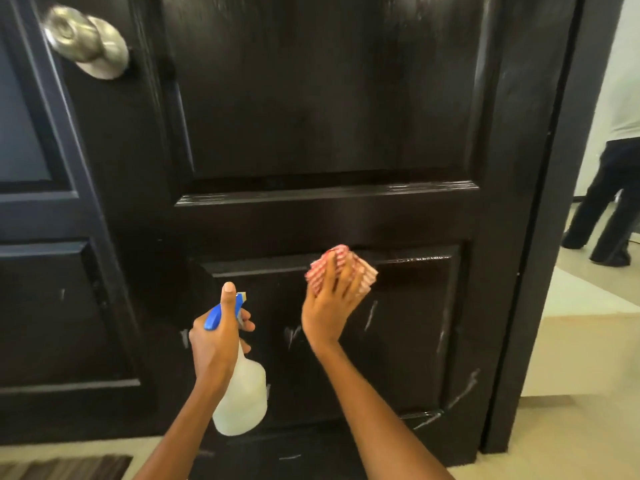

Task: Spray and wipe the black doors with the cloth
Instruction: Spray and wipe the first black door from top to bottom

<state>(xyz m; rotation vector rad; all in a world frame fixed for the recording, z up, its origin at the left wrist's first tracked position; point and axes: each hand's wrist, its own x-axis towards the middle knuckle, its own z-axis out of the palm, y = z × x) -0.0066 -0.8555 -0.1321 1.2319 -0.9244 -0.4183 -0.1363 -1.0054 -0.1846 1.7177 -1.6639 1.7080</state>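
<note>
A black panelled door (329, 109) fills the view, with pale streaks on its lower panel. My right hand (330, 301) presses a folded red-and-white checked cloth (356, 268) flat against the top edge of the lower panel, fingers spread over it. My left hand (216, 336) grips the neck of a clear spray bottle (244, 393) with a blue trigger head, thumb lying along its top and the nozzle pointing at the door. A second black door (41, 306) stands at the left.
A silver round knob (85, 41) sits at the door's upper left. The door frame (540, 237) runs down the right. Beyond it a person's legs (606, 202) stand on a pale floor. A striped mat (65, 467) lies at the bottom left.
</note>
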